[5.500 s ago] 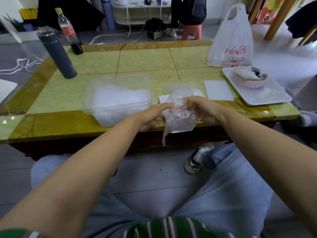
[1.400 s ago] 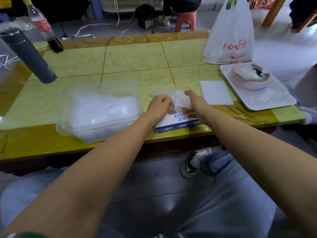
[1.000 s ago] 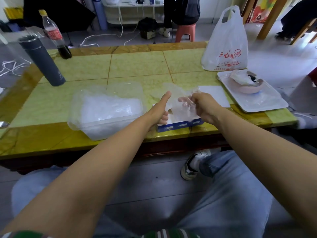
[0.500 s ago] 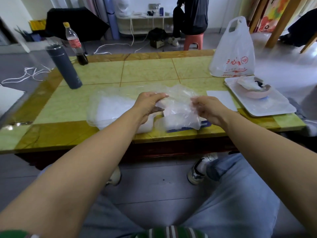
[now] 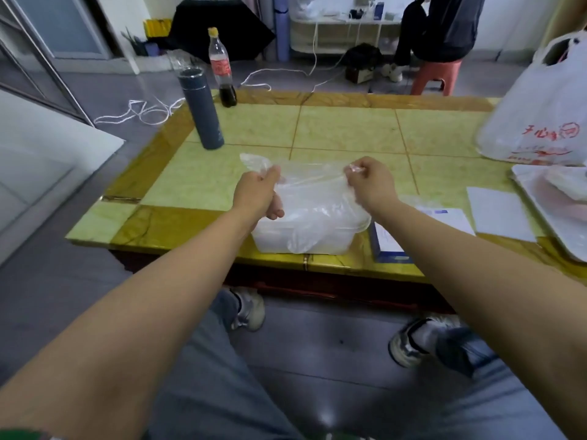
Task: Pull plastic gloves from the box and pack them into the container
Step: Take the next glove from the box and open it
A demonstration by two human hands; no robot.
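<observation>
Pinching one clear plastic glove [image 5: 313, 185] at its upper corners, the left hand [image 5: 257, 195] and right hand [image 5: 370, 182] keep their fingers curled tight on it. It hangs stretched between them over one clear container [image 5: 270, 241] at the tabletop's [image 5: 349, 131] near edge; one box [image 5: 389, 246] lies just right.

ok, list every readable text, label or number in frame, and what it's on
"开心" (first character uncertain), red print with further unreadable characters: white plastic carrier bag.
Red label, clear plastic cola bottle: blurred, unreadable.
Blue-and-white cardboard glove box: print too small to read.
Dark blue metal flask: no text visible.
</observation>
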